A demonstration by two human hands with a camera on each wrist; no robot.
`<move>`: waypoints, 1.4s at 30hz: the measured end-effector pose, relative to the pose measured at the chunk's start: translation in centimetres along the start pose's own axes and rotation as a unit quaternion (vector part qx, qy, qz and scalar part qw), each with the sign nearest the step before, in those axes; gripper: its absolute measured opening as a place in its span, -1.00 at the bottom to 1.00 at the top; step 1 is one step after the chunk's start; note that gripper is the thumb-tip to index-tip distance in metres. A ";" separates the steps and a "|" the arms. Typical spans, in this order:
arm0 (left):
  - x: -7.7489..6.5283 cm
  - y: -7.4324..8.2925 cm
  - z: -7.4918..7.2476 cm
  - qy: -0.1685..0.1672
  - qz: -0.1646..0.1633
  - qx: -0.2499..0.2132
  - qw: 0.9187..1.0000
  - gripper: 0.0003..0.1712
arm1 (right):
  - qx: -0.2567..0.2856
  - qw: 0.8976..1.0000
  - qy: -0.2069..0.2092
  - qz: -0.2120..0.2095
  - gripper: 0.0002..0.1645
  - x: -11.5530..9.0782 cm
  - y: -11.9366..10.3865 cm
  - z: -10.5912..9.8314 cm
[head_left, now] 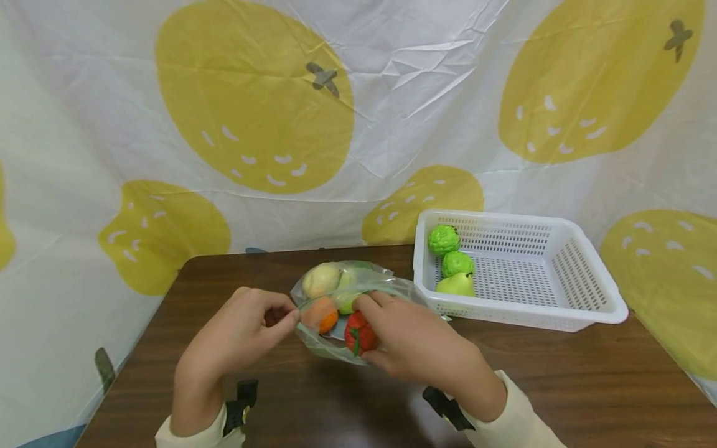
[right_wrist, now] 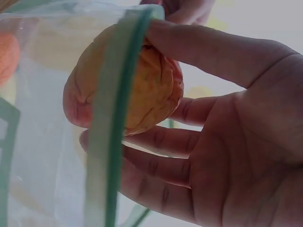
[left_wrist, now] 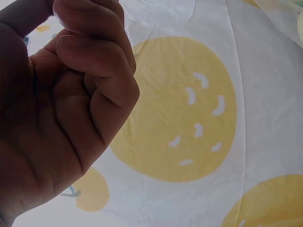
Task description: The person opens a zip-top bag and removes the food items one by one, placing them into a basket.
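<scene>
Red fruit (head_left: 366, 333) at the mouth of the clear bag (right_wrist: 52, 156), just left of the right hand (head_left: 409, 335) that grips it. Left hand (head_left: 238, 336), farther from the fruit, pinches the bag's left rim.

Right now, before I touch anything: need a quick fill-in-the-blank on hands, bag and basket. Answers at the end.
1. The left hand pinches the edge of the clear bag, whose mouth is ____.
2. In the head view, the produce with a green top held by the right hand looks mainly ____ in colour.
3. In the head view, the white basket stands to the ____ of the bag.
4. Counting the pear, the basket shows ____ green pieces.

Missing words: open; red; right; three.
</scene>
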State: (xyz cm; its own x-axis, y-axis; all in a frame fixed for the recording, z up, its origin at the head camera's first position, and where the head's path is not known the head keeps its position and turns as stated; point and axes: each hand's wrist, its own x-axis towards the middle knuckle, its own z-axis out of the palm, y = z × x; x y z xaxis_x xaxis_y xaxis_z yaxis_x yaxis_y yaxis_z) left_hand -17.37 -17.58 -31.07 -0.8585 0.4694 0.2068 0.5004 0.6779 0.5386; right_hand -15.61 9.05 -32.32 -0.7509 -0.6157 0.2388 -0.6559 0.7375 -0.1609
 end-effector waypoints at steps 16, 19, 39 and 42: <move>-0.1 -0.2 0.2 0.002 0.002 0.006 1.000 -0.80 | 0.027 0.997 0.056 -0.043 -0.40 -3.3 -0.4 -3.0; -0.1 -0.2 0.2 0.004 0.002 0.006 1.000 -0.80 | 0.043 0.995 0.064 -0.058 -0.36 -3.7 0.1 -3.6; 0.0 -0.2 0.0 0.000 0.003 0.009 1.000 -0.80 | 0.116 0.978 0.158 -0.072 -0.18 -4.0 2.8 -5.7; 0.1 -0.2 0.0 0.000 0.005 0.012 1.000 -0.80 | 0.094 0.983 0.154 -0.042 -0.20 -3.5 3.6 -6.0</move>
State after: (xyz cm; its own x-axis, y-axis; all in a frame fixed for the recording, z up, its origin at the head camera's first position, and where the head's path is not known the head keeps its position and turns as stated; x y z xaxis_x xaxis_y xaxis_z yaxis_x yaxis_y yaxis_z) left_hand -17.53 -17.63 -31.17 -0.8536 0.4758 0.2122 0.5113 0.6872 0.5161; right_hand -14.89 15.54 -27.94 -0.6531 -0.5377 0.5332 -0.7392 0.6057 -0.2946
